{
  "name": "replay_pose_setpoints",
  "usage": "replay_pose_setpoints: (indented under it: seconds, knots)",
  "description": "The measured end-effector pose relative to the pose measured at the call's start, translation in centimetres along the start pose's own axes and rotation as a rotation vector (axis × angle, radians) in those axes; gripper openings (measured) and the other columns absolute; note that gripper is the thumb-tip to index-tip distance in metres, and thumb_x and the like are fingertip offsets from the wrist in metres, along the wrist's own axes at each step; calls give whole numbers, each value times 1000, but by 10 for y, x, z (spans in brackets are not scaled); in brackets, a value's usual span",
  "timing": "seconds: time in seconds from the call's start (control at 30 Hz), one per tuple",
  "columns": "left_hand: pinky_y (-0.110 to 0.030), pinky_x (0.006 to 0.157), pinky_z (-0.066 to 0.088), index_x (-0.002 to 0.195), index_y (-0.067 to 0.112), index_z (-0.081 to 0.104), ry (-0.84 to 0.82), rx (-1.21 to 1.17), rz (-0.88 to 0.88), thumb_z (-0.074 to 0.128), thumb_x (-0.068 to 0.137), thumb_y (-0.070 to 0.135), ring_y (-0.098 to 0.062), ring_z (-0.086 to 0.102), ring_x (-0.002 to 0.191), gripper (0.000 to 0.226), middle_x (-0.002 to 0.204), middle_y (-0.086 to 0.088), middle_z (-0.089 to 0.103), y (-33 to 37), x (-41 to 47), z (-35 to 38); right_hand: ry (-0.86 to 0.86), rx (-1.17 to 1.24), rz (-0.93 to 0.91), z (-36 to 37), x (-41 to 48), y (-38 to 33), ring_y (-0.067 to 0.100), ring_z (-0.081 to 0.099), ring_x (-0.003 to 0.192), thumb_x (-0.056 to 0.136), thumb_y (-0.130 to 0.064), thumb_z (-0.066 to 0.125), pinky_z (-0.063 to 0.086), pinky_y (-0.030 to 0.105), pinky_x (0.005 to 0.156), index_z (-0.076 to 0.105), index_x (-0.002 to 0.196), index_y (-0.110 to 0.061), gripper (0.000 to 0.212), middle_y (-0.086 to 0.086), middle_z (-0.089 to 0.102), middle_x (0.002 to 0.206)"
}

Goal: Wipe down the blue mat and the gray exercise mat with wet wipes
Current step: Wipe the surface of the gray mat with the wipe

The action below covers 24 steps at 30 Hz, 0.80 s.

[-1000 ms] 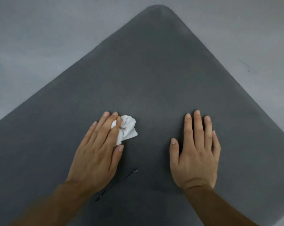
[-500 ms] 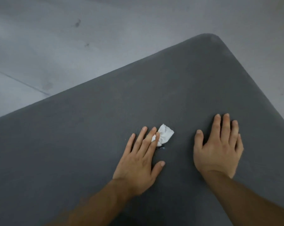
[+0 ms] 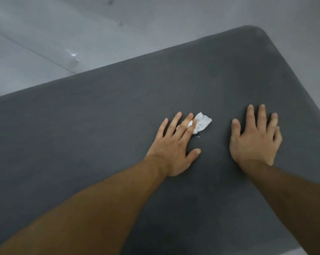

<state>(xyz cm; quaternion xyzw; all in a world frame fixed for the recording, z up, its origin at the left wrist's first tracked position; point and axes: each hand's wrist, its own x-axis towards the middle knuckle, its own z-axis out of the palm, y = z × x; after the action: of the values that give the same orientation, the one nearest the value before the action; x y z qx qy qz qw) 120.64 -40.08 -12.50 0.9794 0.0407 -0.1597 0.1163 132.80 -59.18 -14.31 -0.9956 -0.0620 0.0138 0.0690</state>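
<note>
The gray exercise mat (image 3: 100,126) fills most of the view, its rounded far corner at the upper right. My left hand (image 3: 174,144) lies flat on it with straight fingers and presses a crumpled white wet wipe (image 3: 201,123) under the fingertips; part of the wipe sticks out to the right. My right hand (image 3: 254,138) rests flat on the mat, fingers straight, a little to the right of the wipe and holding nothing. A small dark mark (image 3: 197,136) sits on the mat just below the wipe. No blue mat is visible.
A pale gray floor (image 3: 45,34) surrounds the mat at the top and right, with a seam line and a shiny wet spot (image 3: 72,56) at the upper left. A strip of floor shows at the bottom right.
My left hand has slid the wipe farther away and to the right across the mat. The view has swung left, so the mat's corner now sits at the upper right.
</note>
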Motion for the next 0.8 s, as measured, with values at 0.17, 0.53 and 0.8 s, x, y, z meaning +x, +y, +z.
replay_pose_setpoints:
  seconds: [0.17,0.53,0.8]
  knots:
    - [-45,126,-17,164,24,-13,-97,-88,16,39,101,63,-15,-30,153,90,169,12,-26,-7,5,-10,-68,16,-15,-6,0,-5,31,1,160,107,-56,22,6,51,128,16,165,-31,64,-2,8,174]
    - [-55,128,-2,164,20,-11,-187,75,90,39,105,57,-16,-23,156,86,170,9,-21,-74,-122,-8,-358,-99,-135,-23,-108,-60,31,-4,159,98,-69,15,12,47,129,0,166,-15,88,5,-4,174]
    - [-55,124,14,162,24,-19,-429,263,162,48,103,53,-17,-26,155,94,164,16,-35,-198,-249,-21,-735,-310,-446,-62,-171,-142,26,-10,160,106,-56,39,15,46,128,-10,165,-18,85,-3,-21,172]
